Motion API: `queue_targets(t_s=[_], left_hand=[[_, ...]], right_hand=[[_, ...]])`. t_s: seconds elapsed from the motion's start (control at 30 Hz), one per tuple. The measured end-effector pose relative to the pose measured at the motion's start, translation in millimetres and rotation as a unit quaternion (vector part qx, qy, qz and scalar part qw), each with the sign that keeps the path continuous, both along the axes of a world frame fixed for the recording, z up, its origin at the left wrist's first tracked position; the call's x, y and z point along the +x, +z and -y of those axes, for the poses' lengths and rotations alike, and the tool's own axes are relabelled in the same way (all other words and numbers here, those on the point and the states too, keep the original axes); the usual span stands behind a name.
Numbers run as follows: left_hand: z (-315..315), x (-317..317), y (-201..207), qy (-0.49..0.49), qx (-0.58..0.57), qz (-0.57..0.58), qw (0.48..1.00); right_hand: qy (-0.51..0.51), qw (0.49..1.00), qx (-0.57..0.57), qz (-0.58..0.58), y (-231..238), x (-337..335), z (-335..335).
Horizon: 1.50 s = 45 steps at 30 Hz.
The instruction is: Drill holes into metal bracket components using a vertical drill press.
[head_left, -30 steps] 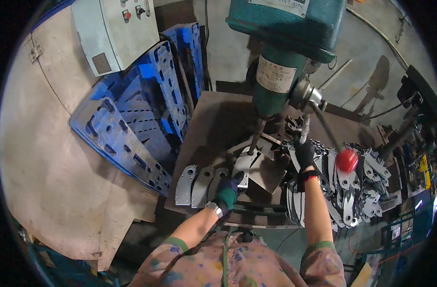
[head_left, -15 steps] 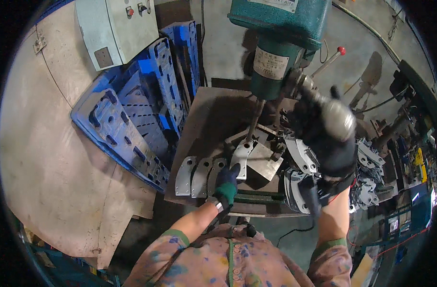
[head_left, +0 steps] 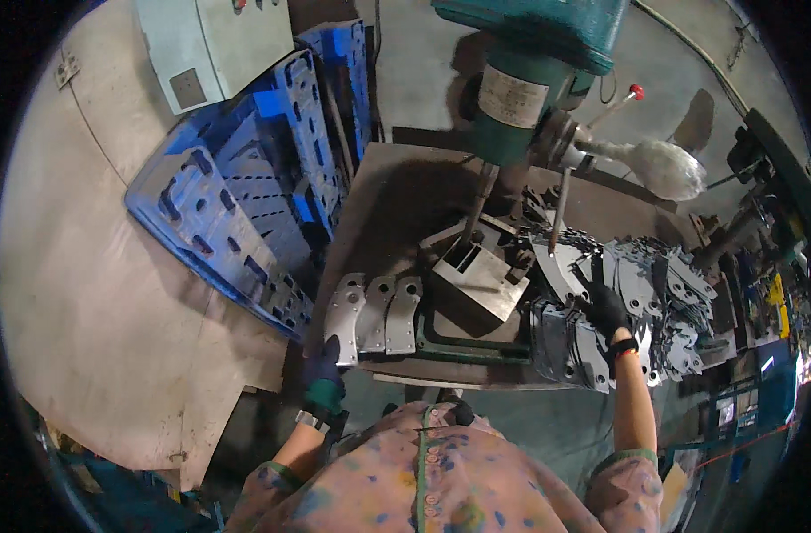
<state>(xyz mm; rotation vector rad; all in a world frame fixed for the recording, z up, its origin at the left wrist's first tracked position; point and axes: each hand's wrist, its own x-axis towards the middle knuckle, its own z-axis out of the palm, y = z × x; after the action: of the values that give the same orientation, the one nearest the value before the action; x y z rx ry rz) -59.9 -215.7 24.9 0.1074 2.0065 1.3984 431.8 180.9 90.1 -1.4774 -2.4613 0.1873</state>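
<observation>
At the table's left edge, my gloved left hand (head_left: 325, 362) pinches the lower end of a curved grey metal plate (head_left: 344, 322) with a hole near its top. Two similar curved plates (head_left: 374, 317) lie beside it to the right. My right hand (head_left: 606, 311), in a dark glove, reaches over the stacked plates (head_left: 587, 351) on the right, fingers apart and at the plates. Between my hands stands a steel fixture block (head_left: 478, 282) with no plate on it, beneath the bit of a green drill press (head_left: 505, 115).
The press's feed lever (head_left: 619, 105) has a red knob, and a plastic-wrapped handle (head_left: 667, 169) juts to the right. More plates are heaped at the table's right (head_left: 685, 298). Blue plastic pallets (head_left: 214, 222) lean on the left, below a grey control box (head_left: 214, 53).
My left hand moved left from the fixture to the row of plates, and the plate left the fixture. My right hand let go of the feed handle and came down to the right-hand plates.
</observation>
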Motion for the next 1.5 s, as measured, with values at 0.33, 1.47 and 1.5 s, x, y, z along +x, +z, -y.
queue_targets(t_s=[0.33, 1.47, 1.5], left_hand=[[-23.4, 18.4, -78.6, 0.073, 0.293, 0.225, 0.927], [13.7, -41.4, -44.5, -0.433, 0.005, -0.504, 0.747], [11.9, -44.9, -48.4, -0.44, 0.03, -0.52, 0.731]], right_hand=[[0.059, 0.995, 0.077, 0.028, -79.0, -4.7, 1.5], [-0.102, 0.872, -0.125, -0.462, 12.1, 44.7, 30.9], [-0.109, 0.869, -0.156, -0.457, 30.4, 37.4, 48.2]])
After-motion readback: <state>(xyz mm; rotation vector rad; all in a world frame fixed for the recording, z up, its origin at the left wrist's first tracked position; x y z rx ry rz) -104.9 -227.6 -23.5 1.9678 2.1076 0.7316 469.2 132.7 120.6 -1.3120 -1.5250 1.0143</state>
